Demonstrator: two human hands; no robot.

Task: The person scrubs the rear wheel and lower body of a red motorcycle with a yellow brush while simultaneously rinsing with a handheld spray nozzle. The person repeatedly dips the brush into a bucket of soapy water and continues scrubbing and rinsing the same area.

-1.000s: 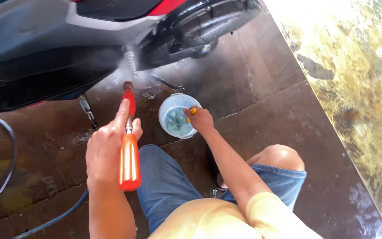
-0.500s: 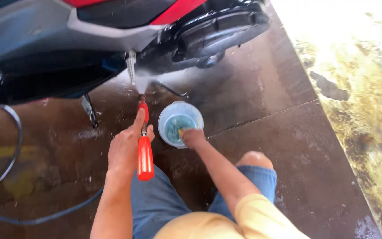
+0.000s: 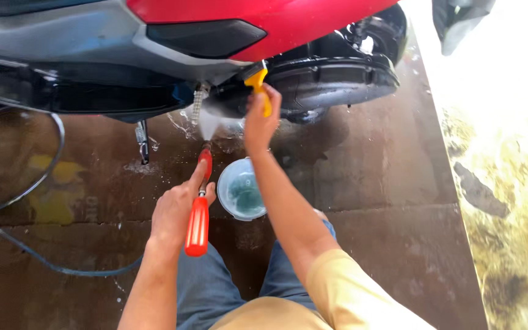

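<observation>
My left hand (image 3: 175,211) grips an orange spray gun (image 3: 198,208) that points up at the underside of a red and grey scooter (image 3: 215,43). Water sprays from its tip onto the scooter's lower parts (image 3: 206,119). My right hand (image 3: 260,119) is raised and holds a yellow-handled brush (image 3: 258,85) against the black engine area (image 3: 331,79). A small pale blue bucket (image 3: 242,189) with water stands on the wet floor between my arms.
A dark hose (image 3: 25,201) loops over the wet brown floor at left. The scooter's side stand (image 3: 142,142) hangs down at left of the spray. Mossy, sunlit ground (image 3: 508,201) lies beyond the floor's right edge. My knees in blue shorts (image 3: 215,287) are below.
My right hand has lifted out of the bucket with the yellow brush and moved up to the scooter's engine. The view has shifted closer to the scooter.
</observation>
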